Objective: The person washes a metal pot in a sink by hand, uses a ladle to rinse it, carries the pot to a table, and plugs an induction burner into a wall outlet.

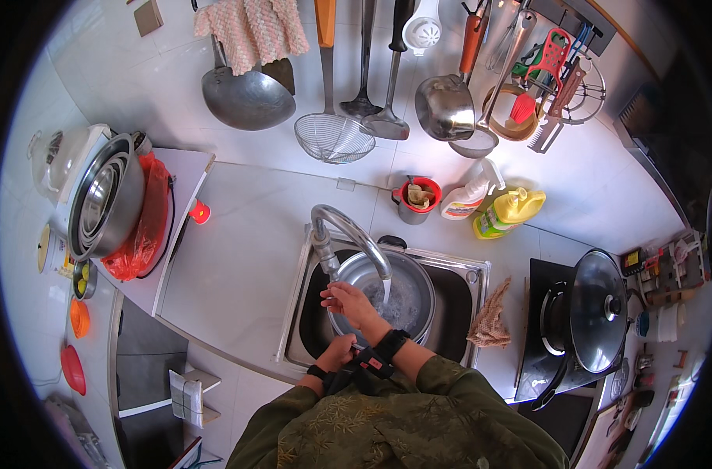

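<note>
A metal pot [417,281] stands in the stainless-steel sink [483,275], and water runs into it from the curved faucet [356,231]. Water is bubbling in the bottom of the pot. My left hand [338,352] is curled at the pot's near rim, around what looks like its handle; a black item with a red label partly hides the grip. My right hand [353,305] hovers over the pot's left side, just below the faucet base. Its fingers are slightly bent and apart, and nothing is in them. A black handle [393,241] sticks out from the pot's far side.
A cloth [490,319] lies right of the sink, before a stove with a lidded wok [602,311]. Behind the sink stand a red-rimmed cup [417,196], a spray bottle [467,193] and a yellow pump bottle [505,214]. Nested metal basins [107,196] sit left. Utensils hang above.
</note>
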`<state>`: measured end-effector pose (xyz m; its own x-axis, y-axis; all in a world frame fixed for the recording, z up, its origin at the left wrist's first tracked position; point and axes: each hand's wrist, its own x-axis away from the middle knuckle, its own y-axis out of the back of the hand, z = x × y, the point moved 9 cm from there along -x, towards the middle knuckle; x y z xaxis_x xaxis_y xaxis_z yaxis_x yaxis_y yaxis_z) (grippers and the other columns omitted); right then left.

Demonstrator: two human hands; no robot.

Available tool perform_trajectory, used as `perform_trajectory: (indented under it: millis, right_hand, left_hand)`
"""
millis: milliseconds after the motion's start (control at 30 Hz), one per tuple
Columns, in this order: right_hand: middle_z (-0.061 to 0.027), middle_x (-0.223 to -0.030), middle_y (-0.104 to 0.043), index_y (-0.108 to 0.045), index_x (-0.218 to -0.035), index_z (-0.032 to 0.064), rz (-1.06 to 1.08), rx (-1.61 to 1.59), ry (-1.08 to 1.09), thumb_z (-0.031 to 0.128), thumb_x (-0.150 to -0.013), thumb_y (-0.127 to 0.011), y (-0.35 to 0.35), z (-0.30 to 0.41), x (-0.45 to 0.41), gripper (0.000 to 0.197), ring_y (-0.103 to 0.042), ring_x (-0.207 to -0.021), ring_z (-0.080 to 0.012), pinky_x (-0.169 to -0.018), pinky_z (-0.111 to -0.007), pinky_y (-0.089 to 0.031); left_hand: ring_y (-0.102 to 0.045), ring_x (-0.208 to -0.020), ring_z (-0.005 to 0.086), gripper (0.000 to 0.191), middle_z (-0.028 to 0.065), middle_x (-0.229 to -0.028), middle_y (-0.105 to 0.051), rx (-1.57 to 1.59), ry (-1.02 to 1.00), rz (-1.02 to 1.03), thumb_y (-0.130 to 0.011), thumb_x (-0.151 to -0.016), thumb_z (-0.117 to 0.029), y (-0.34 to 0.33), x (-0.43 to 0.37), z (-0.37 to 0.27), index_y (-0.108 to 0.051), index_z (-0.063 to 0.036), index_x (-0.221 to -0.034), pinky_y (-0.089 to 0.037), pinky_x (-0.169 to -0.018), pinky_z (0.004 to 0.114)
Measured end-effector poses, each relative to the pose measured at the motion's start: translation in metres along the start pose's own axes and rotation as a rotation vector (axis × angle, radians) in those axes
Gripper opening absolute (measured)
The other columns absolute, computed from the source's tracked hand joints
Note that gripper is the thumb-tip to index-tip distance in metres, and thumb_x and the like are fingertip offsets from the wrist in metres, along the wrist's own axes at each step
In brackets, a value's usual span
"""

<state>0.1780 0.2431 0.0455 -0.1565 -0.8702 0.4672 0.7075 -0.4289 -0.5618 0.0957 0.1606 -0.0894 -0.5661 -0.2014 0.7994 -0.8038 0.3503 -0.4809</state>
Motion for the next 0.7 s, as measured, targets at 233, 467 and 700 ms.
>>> perform_trajectory:
  millis: [233,467,700]
  right_hand:
    - [-0.0071,-0.093,-0.054,-0.044,-0.104,0.0046,-0.013,-0.001,0.001,0.018,-0.084,-0.042,0.001,0.001,0.002,0.024,-0.054,-0.077,-0.0147,-0.063,-0.023,-0.043]
    - [-0.0063,-0.092,-0.054,-0.045,-0.103,0.0050,-0.021,-0.010,0.003,0.018,-0.083,-0.043,0.001,0.001,0.000,0.024,-0.054,-0.077,-0.0140,-0.063,-0.023,-0.043]
    - [-0.0063,-0.090,-0.055,-0.046,-0.101,0.0049,-0.022,-0.027,0.002,0.019,-0.083,-0.044,0.001,0.001,0.000,0.023,-0.054,-0.076,-0.0137,-0.063,-0.023,-0.042]
  left_hand:
    - [-0.045,-0.050,0.0207,0.006,0.0081,-0.061,-0.045,-0.071,-0.031,0.029,-0.042,-0.066,-0.004,-0.012,0.015,-0.011,-0.041,-0.0026,-0.072,-0.037,-0.044,0.029]
    - [-0.044,-0.053,0.0195,0.007,0.0078,-0.063,-0.043,-0.086,-0.018,0.028,-0.041,-0.066,-0.005,-0.011,0.021,-0.012,-0.040,-0.0028,-0.072,-0.037,-0.047,0.029]
    - [-0.044,-0.056,0.0189,0.006,0.0070,-0.064,-0.041,-0.435,-0.282,0.108,-0.043,-0.066,-0.004,-0.018,0.016,-0.028,-0.039,-0.0038,-0.071,-0.037,-0.048,0.030]
